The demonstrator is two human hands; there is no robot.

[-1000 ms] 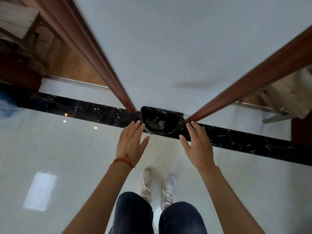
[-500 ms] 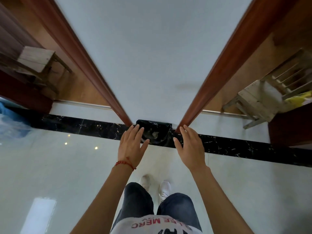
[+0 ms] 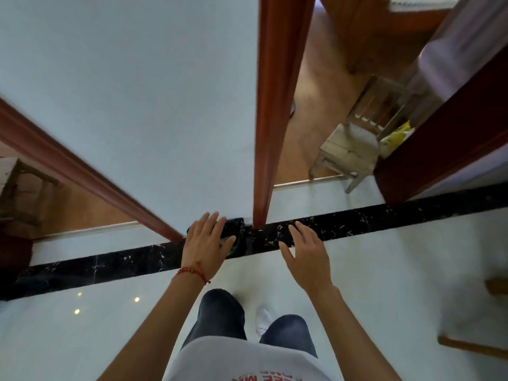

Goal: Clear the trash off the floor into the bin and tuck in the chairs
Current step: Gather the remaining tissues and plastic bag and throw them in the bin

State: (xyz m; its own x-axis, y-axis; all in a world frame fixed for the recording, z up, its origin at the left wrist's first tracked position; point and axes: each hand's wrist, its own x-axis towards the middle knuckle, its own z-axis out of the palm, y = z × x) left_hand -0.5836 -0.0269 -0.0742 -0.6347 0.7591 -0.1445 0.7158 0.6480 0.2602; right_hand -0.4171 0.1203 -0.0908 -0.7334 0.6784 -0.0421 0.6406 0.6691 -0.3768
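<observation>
Head view: bin [image 3: 238, 239] w/ black liner sits at wall foot on the black floor strip, just beyond left hand [image 3: 204, 244], partly hidden by it. Right hand [image 3: 308, 255] is off to bin's right. Both hands' fingers spread, holding nothing. Left is nearer.
</observation>
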